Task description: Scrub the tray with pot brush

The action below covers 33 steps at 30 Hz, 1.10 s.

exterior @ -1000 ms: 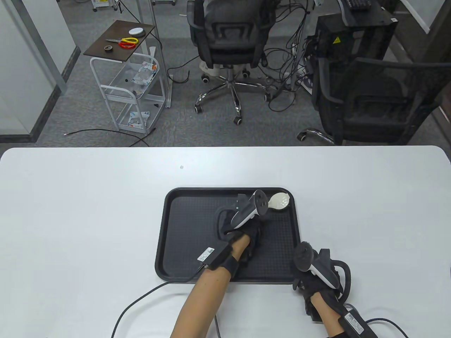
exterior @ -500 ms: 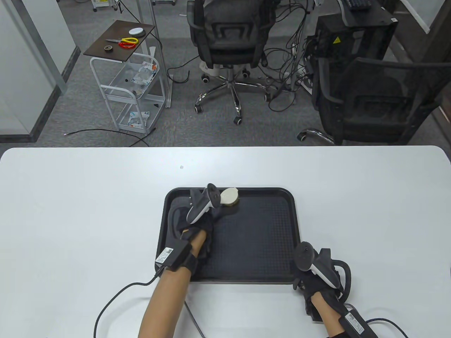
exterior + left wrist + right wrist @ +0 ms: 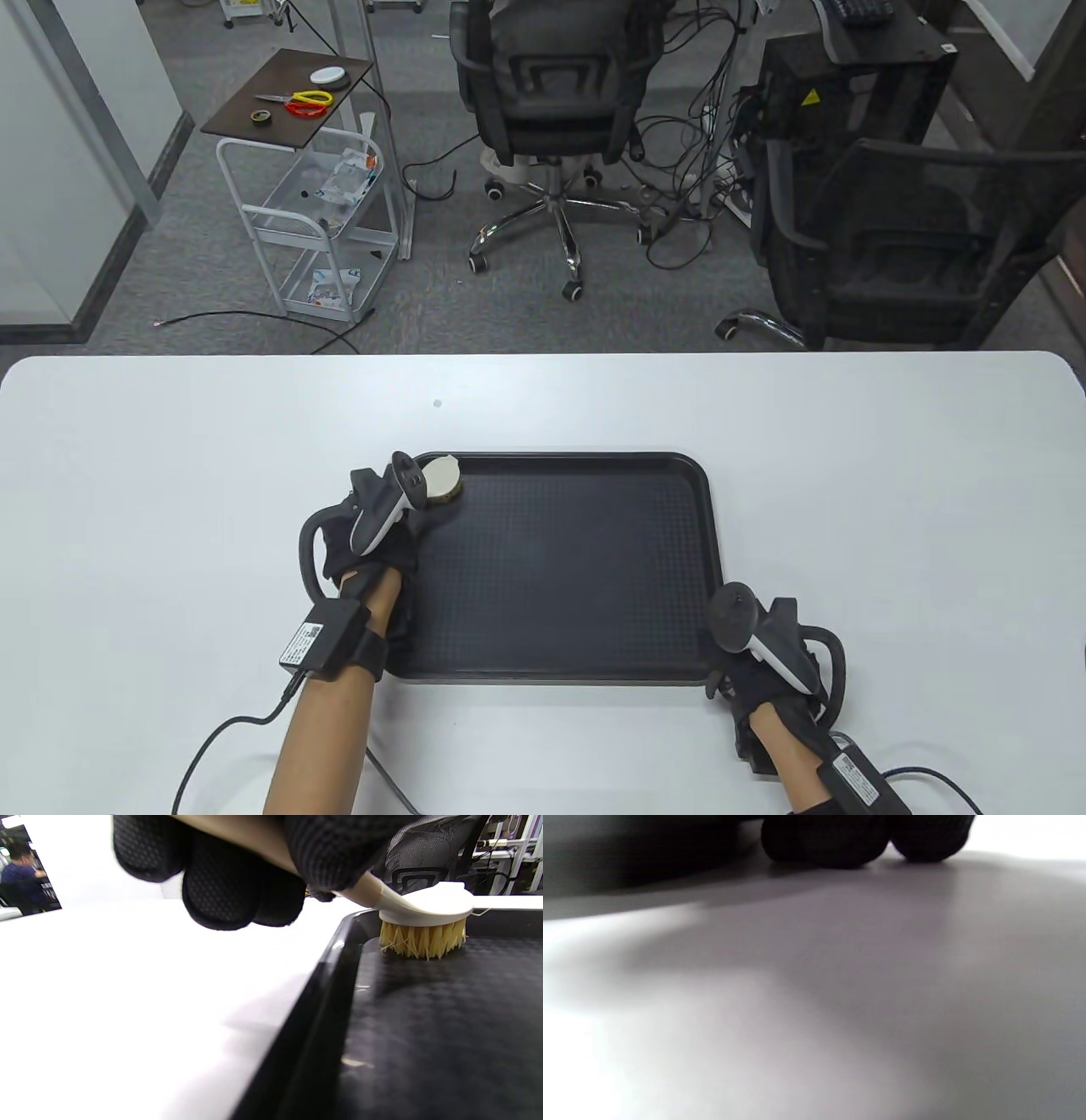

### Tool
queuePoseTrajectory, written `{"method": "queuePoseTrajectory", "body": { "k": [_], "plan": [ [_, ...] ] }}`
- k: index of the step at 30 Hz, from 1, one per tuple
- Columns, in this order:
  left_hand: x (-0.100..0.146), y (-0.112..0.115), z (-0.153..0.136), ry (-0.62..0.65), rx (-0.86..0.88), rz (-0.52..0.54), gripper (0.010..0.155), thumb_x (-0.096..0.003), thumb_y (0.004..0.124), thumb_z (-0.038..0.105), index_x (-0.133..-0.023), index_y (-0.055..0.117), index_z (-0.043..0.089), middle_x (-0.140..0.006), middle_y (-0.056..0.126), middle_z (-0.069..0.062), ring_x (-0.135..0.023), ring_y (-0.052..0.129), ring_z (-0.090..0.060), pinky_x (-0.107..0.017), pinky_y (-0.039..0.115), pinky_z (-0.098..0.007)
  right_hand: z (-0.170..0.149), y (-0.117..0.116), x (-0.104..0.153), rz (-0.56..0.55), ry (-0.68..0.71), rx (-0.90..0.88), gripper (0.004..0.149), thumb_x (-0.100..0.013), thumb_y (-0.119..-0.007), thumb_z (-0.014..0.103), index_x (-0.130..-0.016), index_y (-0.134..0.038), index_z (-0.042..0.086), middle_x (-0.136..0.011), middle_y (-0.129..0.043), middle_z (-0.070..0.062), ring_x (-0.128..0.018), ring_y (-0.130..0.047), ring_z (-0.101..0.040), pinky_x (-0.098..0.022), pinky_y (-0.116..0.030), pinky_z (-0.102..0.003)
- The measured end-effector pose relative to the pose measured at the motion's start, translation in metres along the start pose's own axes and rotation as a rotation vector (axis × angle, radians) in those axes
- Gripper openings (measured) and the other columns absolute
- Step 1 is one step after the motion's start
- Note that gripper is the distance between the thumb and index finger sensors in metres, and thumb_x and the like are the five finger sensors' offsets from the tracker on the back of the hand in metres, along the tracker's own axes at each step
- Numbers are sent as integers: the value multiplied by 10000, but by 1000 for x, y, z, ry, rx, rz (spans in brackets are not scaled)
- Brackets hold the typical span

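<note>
A black textured tray [image 3: 577,577] lies on the white table. My left hand [image 3: 386,539] grips the pale handle of the pot brush [image 3: 441,480], whose round white head sits in the tray's far left corner. In the left wrist view the brush's [image 3: 426,912] yellow bristles press on the tray floor [image 3: 445,1018], just inside the rim, with my gloved fingers [image 3: 220,887] curled round the handle above the table. My right hand [image 3: 755,671] rests at the tray's near right corner, its fingertips [image 3: 827,840] down on the table surface, holding nothing that I can see.
The white table [image 3: 891,475] spreads wide on both sides of the tray. Glove cables [image 3: 221,739] trail off the near edge. Beyond the far edge stand office chairs [image 3: 551,93] and a small cart [image 3: 314,212] on the floor.
My left hand has swept the brush from the tray's far right corner along the far edge to the far left corner. The right hand and the tray have not moved.
</note>
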<state>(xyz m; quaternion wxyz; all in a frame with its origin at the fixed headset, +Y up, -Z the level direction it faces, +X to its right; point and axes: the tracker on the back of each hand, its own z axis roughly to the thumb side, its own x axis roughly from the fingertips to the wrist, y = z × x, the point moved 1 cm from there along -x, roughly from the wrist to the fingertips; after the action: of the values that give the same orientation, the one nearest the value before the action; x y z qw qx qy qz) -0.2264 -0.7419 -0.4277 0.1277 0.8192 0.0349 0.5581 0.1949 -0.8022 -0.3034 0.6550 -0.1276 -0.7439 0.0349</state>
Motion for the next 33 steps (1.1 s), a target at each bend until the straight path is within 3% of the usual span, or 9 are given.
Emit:
{"method": "queuePoseTrajectory", "body": {
  "k": [3,7,16,24,33],
  "plan": [
    [3,-6,2,-14,-33,18,559,-464,743,351,-1019,683,385,-923,821,-14,-779,907,-249,-666,679,-494,0,0,0,4,0,-1,712,-502,-718,442,-1061,-473,78,-802,-769,-88,-567,-863,-188,-570,-734,-499],
    [12,-17,22,82,36,61,563,-458,747,362,-1017,685,389,-923,831,0,-805,928,-273,-645,712,-497,0,0,-1,9,1,-4,712,-502,-720,442,-1062,-473,77,-803,-768,-89,-569,-862,-189,-570,-733,-501],
    [53,-22,126,368,101,75,562,-462,748,368,-1019,677,379,-925,826,-2,-698,953,-214,-620,732,-474,0,0,-1,9,2,-3,712,-502,-719,443,-1062,-471,79,-803,-767,-88,-570,-861,-188,-571,-732,-500],
    [88,-16,200,526,113,55,562,-462,745,374,-1019,671,379,-925,822,0,-695,954,-205,-618,737,-468,0,0,-1,10,2,-3,713,-503,-717,444,-1063,-469,79,-804,-766,-87,-571,-860,-187,-571,-732,-499],
    [101,-7,216,564,69,44,563,-460,751,374,-1018,675,381,-923,824,-5,-695,957,-204,-618,739,-469,0,0,-1,13,3,-1,715,-503,-718,447,-1063,-467,79,-805,-764,-87,-572,-859,-187,-571,-732,-500]
  ]
}}
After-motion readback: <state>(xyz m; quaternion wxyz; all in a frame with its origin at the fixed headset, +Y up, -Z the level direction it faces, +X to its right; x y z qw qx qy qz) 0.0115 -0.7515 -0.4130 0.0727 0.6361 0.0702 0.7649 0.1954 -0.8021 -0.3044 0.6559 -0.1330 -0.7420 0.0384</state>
